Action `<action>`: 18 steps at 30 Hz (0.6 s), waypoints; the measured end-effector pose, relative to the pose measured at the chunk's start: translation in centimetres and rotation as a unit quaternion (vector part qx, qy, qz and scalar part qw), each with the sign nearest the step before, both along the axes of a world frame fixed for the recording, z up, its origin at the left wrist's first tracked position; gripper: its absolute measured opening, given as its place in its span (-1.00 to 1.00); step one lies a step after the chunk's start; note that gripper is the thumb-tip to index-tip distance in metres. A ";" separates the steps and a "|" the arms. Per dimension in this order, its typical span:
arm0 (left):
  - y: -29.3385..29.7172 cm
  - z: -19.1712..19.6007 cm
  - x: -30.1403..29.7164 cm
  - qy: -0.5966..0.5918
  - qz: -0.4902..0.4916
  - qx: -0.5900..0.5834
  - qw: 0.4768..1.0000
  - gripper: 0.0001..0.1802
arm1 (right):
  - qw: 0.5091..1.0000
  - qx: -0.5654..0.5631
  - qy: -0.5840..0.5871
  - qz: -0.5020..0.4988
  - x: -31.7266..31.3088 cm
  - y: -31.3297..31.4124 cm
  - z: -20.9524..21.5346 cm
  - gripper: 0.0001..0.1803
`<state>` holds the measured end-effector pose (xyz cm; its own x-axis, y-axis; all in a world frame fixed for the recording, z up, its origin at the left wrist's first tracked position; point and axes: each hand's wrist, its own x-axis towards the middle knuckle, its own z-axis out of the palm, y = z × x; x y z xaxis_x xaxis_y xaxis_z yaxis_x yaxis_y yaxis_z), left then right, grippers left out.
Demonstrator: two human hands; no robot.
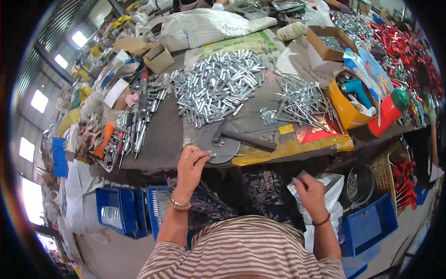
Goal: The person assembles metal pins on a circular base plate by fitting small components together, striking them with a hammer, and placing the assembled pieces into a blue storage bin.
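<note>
My left hand [191,162] is closed in a pinch on one end of a thin metal rod [227,155]. The rod lies level over the near part of a round grey metal disc [206,142] at the table's front edge. A hammer [248,139] rests with its head on the disc and its dark handle pointing right. My right hand [310,191] is below the table edge, above a white plastic bag [332,195], beside my lap. Its fingers are curled, and whatever they hold is too small to make out.
A heap of short metal tubes [218,88] covers the table's middle, with thin rods [304,102] to its right. A yellow container [346,104] and a red-green bottle [389,114] stand farther right. Tools [141,116] lie left. Blue bins [371,225] sit below.
</note>
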<state>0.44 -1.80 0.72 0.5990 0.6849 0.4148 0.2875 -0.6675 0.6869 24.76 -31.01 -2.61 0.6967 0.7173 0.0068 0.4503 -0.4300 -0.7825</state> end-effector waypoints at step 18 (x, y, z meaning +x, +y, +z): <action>-0.1 -1.3 -0.1 0.018 -0.008 0.038 0.999 -0.88 | 0.941 0.044 -0.210 0.263 -3.8 15.3 5.9 -0.80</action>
